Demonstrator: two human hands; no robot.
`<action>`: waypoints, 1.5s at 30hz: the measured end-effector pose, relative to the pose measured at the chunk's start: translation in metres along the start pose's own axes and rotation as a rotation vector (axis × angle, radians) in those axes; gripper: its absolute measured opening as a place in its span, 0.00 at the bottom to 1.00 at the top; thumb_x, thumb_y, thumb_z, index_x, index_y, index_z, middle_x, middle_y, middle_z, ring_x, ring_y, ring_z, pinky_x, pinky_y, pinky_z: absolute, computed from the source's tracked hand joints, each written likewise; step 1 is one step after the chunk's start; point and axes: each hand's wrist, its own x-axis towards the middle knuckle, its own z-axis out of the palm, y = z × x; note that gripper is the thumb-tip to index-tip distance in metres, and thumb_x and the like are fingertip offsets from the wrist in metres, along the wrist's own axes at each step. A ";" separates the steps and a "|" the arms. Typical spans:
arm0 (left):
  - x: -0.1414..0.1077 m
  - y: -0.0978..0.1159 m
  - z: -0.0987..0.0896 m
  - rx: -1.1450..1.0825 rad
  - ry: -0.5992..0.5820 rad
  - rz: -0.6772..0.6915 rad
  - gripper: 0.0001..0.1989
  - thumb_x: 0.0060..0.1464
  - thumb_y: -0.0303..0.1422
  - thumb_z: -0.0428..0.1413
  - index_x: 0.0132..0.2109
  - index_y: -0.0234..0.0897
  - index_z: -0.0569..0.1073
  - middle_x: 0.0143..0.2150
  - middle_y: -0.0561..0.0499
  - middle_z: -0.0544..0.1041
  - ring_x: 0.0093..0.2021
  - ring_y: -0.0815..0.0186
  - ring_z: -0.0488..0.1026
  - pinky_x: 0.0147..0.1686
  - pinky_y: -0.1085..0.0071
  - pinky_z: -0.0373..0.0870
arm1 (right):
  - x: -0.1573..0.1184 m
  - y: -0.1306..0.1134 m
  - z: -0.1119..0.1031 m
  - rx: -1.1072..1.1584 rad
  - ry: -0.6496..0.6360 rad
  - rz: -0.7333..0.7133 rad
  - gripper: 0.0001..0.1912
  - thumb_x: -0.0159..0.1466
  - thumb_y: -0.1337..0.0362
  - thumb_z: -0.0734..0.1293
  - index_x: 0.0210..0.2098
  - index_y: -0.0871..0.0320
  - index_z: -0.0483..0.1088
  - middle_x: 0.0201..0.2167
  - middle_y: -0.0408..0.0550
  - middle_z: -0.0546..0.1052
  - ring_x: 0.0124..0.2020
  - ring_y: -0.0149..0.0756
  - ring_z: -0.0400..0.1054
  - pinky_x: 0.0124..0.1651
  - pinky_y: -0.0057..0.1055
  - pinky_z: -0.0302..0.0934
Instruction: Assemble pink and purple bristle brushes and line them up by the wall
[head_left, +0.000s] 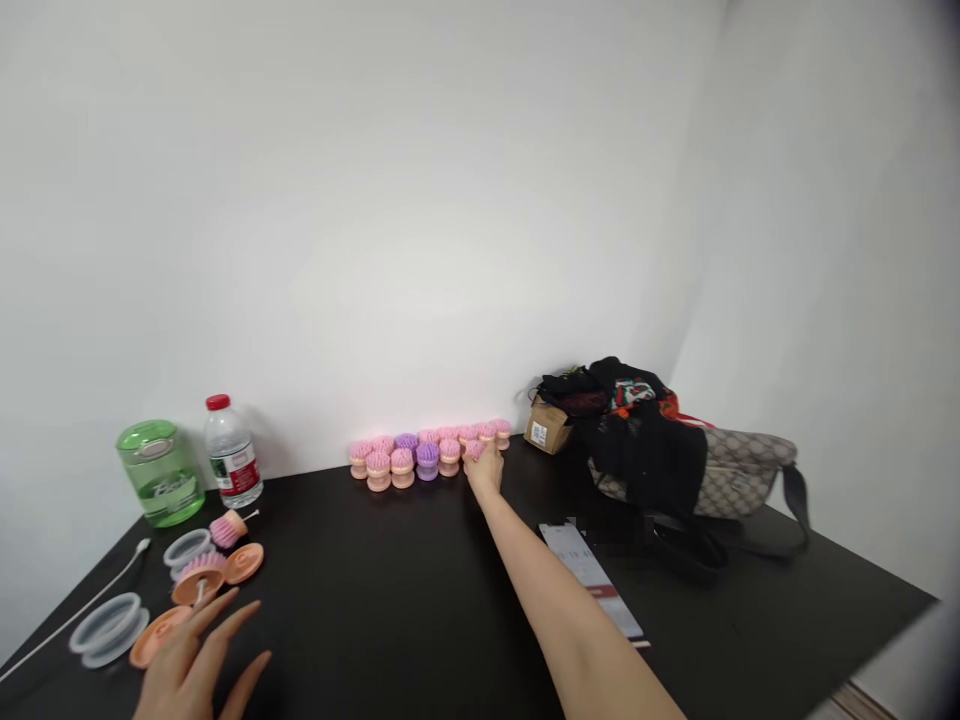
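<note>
Across the near end of the black table (pixel 322 590), loose orange discs (pixel 159 636) and clear rings (pixel 107 630) are left unassembled beneath the open, spread left hand (pixel 187 665); beyond, a pink brush (pixel 474 450) is held by the closed right hand (pixel 484 472) at a row of assembled brushes (pixel 405 460).

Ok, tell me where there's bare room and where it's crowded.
Open black tabletop lies below the row of pink and purple brushes, between the left hand and the right arm. Crowded: the left corner around the water bottle, and the right side by the bag.
</note>
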 end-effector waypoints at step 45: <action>0.030 0.100 -0.004 -0.253 -0.329 -0.216 0.11 0.51 0.43 0.58 0.37 0.42 0.71 0.32 0.52 0.75 0.33 0.59 0.73 0.33 0.67 0.67 | -0.209 -0.055 -0.052 0.457 -0.797 -0.536 0.26 0.50 0.67 0.78 0.48 0.52 0.72 0.46 0.44 0.78 0.47 0.40 0.73 0.53 0.37 0.66</action>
